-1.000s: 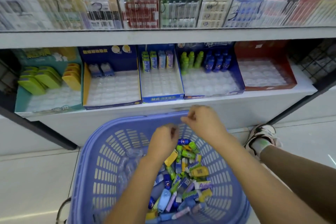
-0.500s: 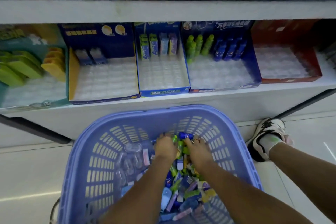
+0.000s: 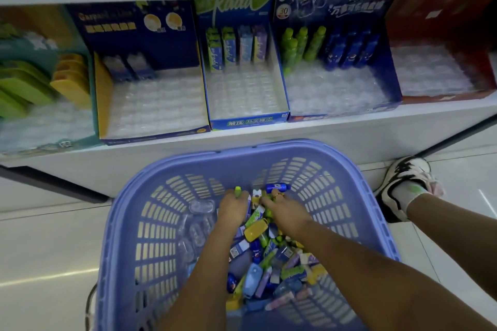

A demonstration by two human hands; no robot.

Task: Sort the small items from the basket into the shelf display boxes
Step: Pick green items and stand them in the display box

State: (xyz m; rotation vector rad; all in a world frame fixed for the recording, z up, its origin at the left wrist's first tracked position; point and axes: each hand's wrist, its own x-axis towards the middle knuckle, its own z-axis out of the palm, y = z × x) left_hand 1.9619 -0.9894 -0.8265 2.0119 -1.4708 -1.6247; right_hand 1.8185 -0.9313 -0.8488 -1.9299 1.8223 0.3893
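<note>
Small items (image 3: 254, 277) lie heaped in the purple basket (image 3: 349, 196) at 6 o'clock, display boxes (image 3: 250, 122) at 12. Left hand (image 3: 233, 208) curls round a green item (image 3: 238, 191); right hand (image 3: 286, 211) pinches a blue bottle (image 3: 278, 187) at the heap's 12 o'clock edge.

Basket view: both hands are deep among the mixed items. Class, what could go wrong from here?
1. The left hand grips a green item in a crowded pile; neighbours may lift with it and fall to the floor.
2. The basket holds mixed lookalikes: green packs stand in the middle box, green bottles in the next box, so one could be misfiled.
</note>
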